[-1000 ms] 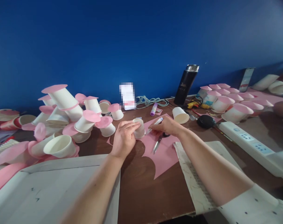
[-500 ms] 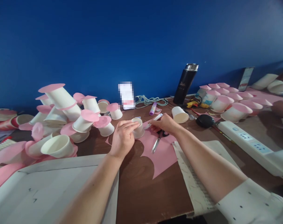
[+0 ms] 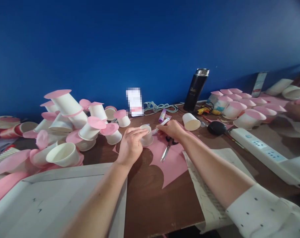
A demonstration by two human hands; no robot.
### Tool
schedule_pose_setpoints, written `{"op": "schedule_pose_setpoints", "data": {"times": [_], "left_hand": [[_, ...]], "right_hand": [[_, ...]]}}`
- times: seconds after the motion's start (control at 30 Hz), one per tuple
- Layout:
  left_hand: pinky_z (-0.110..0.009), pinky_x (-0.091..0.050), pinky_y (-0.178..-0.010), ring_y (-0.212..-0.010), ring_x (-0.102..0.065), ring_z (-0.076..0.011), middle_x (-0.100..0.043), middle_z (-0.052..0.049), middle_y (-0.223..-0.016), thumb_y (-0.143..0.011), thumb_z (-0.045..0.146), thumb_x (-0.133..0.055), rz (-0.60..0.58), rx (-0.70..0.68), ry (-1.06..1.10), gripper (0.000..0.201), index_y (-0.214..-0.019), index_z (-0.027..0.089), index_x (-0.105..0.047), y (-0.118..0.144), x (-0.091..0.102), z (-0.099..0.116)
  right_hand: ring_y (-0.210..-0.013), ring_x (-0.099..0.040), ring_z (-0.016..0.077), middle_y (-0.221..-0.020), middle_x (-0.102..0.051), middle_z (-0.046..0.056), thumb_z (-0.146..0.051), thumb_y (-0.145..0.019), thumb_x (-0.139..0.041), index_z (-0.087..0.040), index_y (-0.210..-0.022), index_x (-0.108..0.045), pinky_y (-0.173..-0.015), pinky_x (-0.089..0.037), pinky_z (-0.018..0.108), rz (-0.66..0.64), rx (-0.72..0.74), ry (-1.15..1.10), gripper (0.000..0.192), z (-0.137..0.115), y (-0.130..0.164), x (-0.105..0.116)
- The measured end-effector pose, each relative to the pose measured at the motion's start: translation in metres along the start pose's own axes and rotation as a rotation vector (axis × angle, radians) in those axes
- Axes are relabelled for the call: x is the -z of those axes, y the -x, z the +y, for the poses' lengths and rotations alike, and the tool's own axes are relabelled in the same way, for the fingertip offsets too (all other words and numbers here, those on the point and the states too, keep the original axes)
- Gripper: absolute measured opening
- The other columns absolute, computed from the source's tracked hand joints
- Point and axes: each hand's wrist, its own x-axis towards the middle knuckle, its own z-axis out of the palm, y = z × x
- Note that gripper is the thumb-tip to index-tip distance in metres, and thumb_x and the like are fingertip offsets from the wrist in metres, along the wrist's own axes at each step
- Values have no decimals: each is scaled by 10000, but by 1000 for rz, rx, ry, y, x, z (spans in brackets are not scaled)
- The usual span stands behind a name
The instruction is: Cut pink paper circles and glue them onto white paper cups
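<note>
My left hand (image 3: 131, 142) is closed against a white paper cup (image 3: 147, 136), which stands on pink paper (image 3: 174, 165). Its fingers lie along the cup's upper left side. Just right of the cup, my right hand (image 3: 171, 129) grips a white marker pen (image 3: 164, 121) whose tip points down toward the paper beside the cup's base. Scissors (image 3: 166, 149) with black handles lie partly opened on the pink paper, below my right hand. Curved pieces have been cut from the paper's left edge.
Several paper cups with pink discs (image 3: 96, 123) crowd the left, more (image 3: 251, 115) the right. A glue stick (image 3: 162, 115), a tipped cup (image 3: 191, 122), a black bottle (image 3: 196, 91), a power strip (image 3: 266, 152) and a phone (image 3: 134, 101) stand around. Another person's hand (image 3: 295, 110) shows at far right.
My right hand has shifted slightly left and down, bringing the marker pen closer to the cup's base. My left hand stays on the cup.
</note>
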Motion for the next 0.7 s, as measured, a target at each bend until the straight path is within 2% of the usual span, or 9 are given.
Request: {"op": "schedule_pose_setpoints", "data": {"times": [0.23, 0.47, 0.6, 0.7], "left_hand": [[-407, -528, -901, -1007, -618, -211, -738, -30, -1025, -700, -118, -407, -20, -12, -30, 551, -1037, 192, -713, -1, 1, -1], [-407, -529, -893, -999, -624, -208, -737, -34, -1027, -712, -112, -404, -16, -21, -22, 542, -1034, 193, -714, -3, 3, 1], [-413, -528, -897, -1005, -615, -211, -734, -32, -1038, -715, -110, -397, -26, -15, -30, 554, -1050, 203, -709, -2, 3, 0], [-414, -523, -912, -1023, -602, -215, -728, -34, -1063, -717, -109, -394, -44, -17, -42, 558, -1074, 192, -700, -2, 3, 0]], "right_hand": [[-556, -662, 163, -712, -741, 83, -310, -746, -656, -154, -661, -659, -488, -518, 220, -17, -33, 4, 178, -7, -13, -5], [-571, -649, 155, -632, -716, 64, -224, -718, -653, -173, -608, -607, -537, -545, 207, -61, -60, -68, 129, -21, -19, -10], [-558, -628, 139, -620, -698, 56, -212, -728, -645, -175, -607, -598, -551, -542, 211, -113, -76, -99, 135, -29, -25, -15], [-511, -577, 118, -556, -650, 26, -210, -704, -667, -172, -577, -581, -500, -497, 199, -179, -65, -99, 158, -33, -32, -22]]}}
